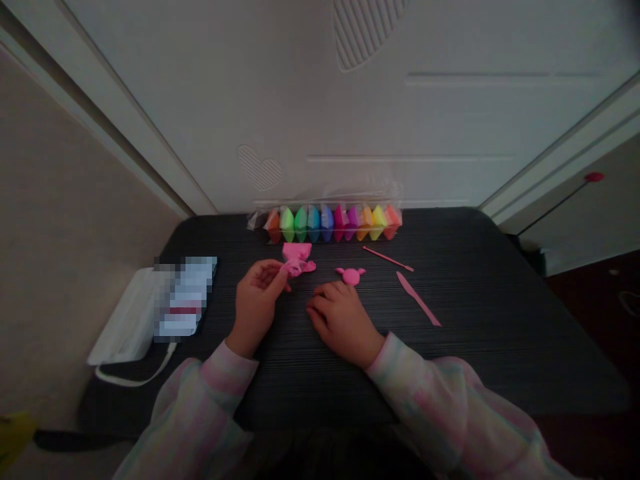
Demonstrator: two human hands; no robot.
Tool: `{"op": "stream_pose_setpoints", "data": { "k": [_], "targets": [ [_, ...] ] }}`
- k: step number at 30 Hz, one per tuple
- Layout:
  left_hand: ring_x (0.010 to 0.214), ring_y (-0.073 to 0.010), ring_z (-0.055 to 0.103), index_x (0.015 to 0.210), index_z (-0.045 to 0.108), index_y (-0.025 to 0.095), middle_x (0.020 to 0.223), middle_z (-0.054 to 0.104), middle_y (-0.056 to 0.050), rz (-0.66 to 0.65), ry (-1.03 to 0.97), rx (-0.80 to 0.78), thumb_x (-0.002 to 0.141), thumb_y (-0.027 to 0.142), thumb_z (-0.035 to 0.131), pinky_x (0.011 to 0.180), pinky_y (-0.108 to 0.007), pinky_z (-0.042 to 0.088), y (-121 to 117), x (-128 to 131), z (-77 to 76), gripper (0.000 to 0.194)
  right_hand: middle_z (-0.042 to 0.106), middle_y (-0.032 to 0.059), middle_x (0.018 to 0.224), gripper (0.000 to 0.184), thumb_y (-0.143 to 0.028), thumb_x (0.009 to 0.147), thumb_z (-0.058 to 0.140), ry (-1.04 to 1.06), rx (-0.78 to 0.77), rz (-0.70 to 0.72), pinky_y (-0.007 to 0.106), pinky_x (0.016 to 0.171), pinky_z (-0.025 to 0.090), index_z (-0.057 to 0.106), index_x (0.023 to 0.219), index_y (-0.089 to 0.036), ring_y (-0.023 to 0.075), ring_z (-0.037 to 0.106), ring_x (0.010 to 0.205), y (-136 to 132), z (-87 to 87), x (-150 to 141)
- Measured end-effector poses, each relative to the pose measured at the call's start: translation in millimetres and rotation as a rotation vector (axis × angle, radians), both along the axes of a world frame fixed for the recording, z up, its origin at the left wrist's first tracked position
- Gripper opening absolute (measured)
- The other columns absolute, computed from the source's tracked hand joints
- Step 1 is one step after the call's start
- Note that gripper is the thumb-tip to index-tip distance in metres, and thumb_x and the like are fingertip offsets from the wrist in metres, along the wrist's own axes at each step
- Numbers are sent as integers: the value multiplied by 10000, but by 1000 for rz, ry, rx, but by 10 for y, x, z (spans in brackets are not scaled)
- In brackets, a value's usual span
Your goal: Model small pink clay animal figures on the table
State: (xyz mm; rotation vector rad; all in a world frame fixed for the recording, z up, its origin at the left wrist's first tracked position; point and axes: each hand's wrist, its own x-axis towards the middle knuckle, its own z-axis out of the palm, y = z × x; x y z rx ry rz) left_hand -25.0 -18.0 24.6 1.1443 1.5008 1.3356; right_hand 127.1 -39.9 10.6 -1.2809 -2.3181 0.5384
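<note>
My left hand [257,300] pinches a crumpled pink clay packet [299,260] at its lower end, fingers closed on it just above the dark table [475,333]. My right hand [340,317] lies palm down on the table, fingers curled and pressed to the surface; whether anything is under them is hidden. Just beyond its fingertips sits a small pink clay shape [351,275] with two little side lobes.
A row of bright clay packets [327,223] in a clear wrapper lines the table's far edge by the white wall. A thin pink stick [387,258] and a pink plastic knife [418,299] lie to the right. A white case [127,320] sits at the left edge.
</note>
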Motion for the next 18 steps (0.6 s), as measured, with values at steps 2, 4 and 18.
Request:
{"op": "stream_pose_setpoints", "data": {
  "k": [2,4,18],
  "targets": [
    [521,-88,562,768,567,159,612,601,34,-22,-27,3,668,236,649,552,-213,457,1,-4,-18,150,593,77,938,142,-271,814,521,72,26,-40,414,853,343,609,880,-182,231,485,940,-2,24,7],
    [525,-90,568,763,570,160,618,603,33,-36,-55,7,661,232,658,564,-220,466,0,-7,-30,152,591,80,897,141,-262,829,492,205,34,-91,392,848,366,579,887,-168,214,506,910,0,59,17],
    [643,-137,626,738,668,166,678,683,-12,-182,-149,-109,624,229,704,679,-279,499,-66,25,-41,135,615,38,805,57,-173,787,515,477,-55,-245,291,682,441,534,838,-189,152,564,719,72,80,6]
  ]
}}
